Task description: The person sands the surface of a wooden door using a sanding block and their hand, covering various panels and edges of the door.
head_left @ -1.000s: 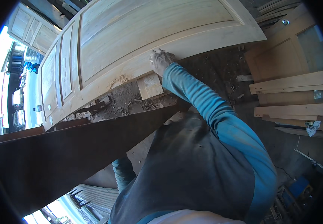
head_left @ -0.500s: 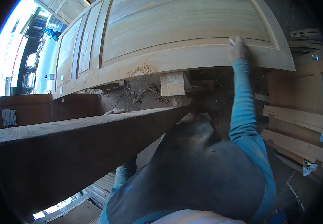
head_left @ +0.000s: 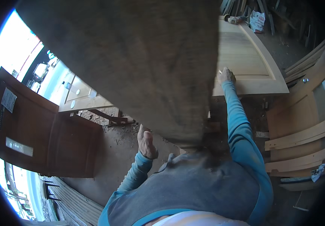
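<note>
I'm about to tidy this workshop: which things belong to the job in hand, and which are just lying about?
Seemingly in use, judging by the hands:
dark plank, left hand at its edge
pale panelled door, right hand on it

Seemingly just lying about:
dark brown panel on the left
pale boards on the right
white bag beyond the pale door

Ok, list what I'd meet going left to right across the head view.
Dark brown wooden panel → left hand → right hand → white printed sack → round silver doorknob → crumpled white scrap.
</note>
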Motion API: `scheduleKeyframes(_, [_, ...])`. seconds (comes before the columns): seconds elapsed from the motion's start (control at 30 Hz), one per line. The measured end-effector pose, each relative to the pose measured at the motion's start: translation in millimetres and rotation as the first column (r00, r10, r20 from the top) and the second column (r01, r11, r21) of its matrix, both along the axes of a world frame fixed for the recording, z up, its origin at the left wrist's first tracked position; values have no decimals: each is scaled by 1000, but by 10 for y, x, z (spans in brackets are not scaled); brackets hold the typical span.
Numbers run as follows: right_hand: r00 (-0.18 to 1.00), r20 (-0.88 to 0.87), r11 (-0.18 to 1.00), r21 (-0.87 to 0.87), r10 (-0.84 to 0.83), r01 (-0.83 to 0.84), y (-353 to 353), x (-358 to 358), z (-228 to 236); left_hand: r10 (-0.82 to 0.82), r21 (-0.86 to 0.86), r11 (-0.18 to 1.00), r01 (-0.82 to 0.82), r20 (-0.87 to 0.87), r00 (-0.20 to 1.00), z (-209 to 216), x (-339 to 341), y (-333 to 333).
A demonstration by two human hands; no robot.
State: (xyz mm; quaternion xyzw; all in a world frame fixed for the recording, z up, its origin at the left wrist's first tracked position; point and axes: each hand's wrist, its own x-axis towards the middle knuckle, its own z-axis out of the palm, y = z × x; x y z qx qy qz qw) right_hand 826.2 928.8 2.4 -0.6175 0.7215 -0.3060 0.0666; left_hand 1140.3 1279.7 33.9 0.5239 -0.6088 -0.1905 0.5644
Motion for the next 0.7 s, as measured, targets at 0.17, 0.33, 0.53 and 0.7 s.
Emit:
scheduleKeyframes(0.17, [941, -81, 925, 225, 330, -305, 718, 636, -590, -53, 76, 995, 61, -113, 992, 428, 618, -262])
scheduleKeyframes(0.33, [990, -85, 970, 227, 109, -87, 1029, 207, -746, 134, 186, 976, -115, -91, 987, -38, 1893, -329])
scheduleKeyframes(0.53, [980, -132, 920, 346, -146, 184, 2250, -894, -1708, 309, 320, 911, -259, -115, 944, -640, 2733, -367])
scheduleKeyframes(0.7, [994, 1, 683, 727, 110, -76, 3627, -274, -2824, 386, 274, 893, -358, -55, 921, -637, 3092, -659])
